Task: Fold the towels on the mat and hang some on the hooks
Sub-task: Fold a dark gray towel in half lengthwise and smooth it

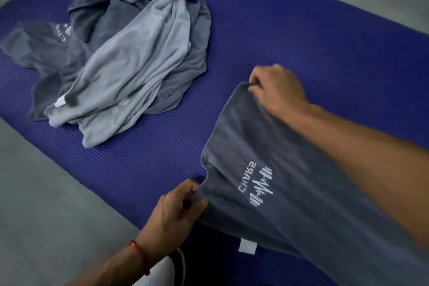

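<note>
Gripping: left hand (176, 206) pinches the dark grey towel (267, 169) at its near corner
Right hand (276, 90): pinches the far corner
Towel: on the purple mat (301, 42)
Pile (120, 49): crumpled towels, well apart

Two bare forearms, no sleeves. Thin red string bracelet (138, 253) around the left wrist. White shoe (162, 271) with dark trim at the lower edge. Nothing worn on the right wrist.
</note>
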